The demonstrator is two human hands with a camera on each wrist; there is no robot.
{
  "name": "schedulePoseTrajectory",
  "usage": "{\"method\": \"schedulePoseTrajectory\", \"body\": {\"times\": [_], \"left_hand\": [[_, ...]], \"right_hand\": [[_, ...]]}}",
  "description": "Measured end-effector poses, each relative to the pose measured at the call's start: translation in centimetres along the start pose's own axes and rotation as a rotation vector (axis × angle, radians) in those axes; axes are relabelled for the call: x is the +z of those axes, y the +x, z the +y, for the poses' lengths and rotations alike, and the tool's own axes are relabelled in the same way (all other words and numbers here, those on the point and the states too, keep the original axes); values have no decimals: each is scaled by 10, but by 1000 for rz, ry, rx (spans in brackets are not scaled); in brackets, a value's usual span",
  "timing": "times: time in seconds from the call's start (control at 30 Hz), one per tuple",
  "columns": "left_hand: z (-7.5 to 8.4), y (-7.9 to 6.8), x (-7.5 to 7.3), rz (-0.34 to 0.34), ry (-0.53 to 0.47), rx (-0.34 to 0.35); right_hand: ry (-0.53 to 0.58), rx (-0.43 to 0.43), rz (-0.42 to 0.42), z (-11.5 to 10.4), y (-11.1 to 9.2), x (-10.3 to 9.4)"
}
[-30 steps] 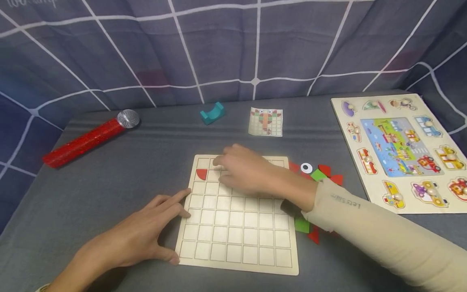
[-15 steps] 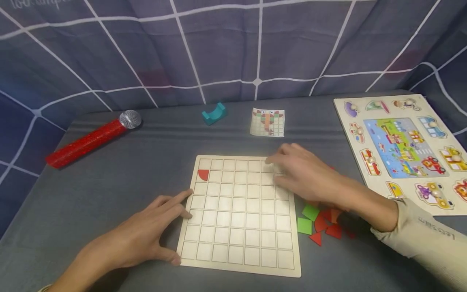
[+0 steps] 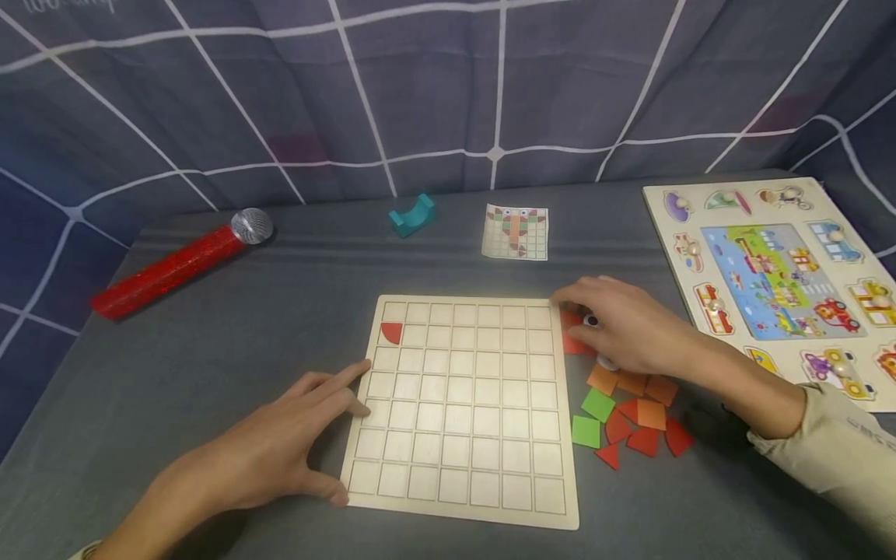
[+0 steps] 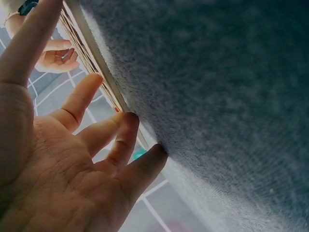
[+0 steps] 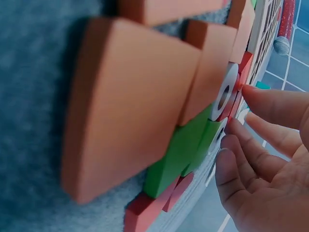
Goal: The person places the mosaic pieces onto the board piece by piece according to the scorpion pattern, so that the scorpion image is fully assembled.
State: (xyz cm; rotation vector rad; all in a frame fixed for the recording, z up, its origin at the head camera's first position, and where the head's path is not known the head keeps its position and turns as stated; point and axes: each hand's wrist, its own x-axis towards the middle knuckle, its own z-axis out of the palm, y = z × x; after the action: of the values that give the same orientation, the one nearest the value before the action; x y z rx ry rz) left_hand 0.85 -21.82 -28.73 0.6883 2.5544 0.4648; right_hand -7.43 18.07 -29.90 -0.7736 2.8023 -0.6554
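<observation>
In the head view a wooden grid board (image 3: 458,404) lies on the grey surface, with one red quarter-circle piece (image 3: 392,333) in a cell near its upper left corner. My left hand (image 3: 280,435) rests spread along the board's left edge, fingertips and thumb against it. Beyond the right edge my right hand (image 3: 626,327) reaches over loose pieces, its thumb and fingers apart around red pieces (image 3: 575,342) and a round eye piece (image 3: 591,320). The right wrist view shows its thumb tip at a red piece (image 5: 246,63); nothing is lifted.
Orange squares (image 3: 651,414), green squares (image 3: 586,431) and several red pieces lie right of the board. Behind it are a pattern card (image 3: 516,232) and a teal curved block (image 3: 413,215). A red microphone (image 3: 182,268) lies left, a knobbed picture puzzle (image 3: 665,249) right.
My right hand has moved right, from over the board's upper cells to the loose pieces beside it. My left hand stays at the left edge, and the red quarter-circle keeps its cell.
</observation>
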Motion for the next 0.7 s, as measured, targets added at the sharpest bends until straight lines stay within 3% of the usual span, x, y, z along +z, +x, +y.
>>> {"method": "schedulePoseTrajectory", "body": {"times": [0.43,0.7], "left_hand": [[0,0,-1,-7,-8,-1],[0,0,-1,4,5,5]], "right_hand": [[19,14,1,0,1,0],[7,-20,12,2,-3,-2]]}}
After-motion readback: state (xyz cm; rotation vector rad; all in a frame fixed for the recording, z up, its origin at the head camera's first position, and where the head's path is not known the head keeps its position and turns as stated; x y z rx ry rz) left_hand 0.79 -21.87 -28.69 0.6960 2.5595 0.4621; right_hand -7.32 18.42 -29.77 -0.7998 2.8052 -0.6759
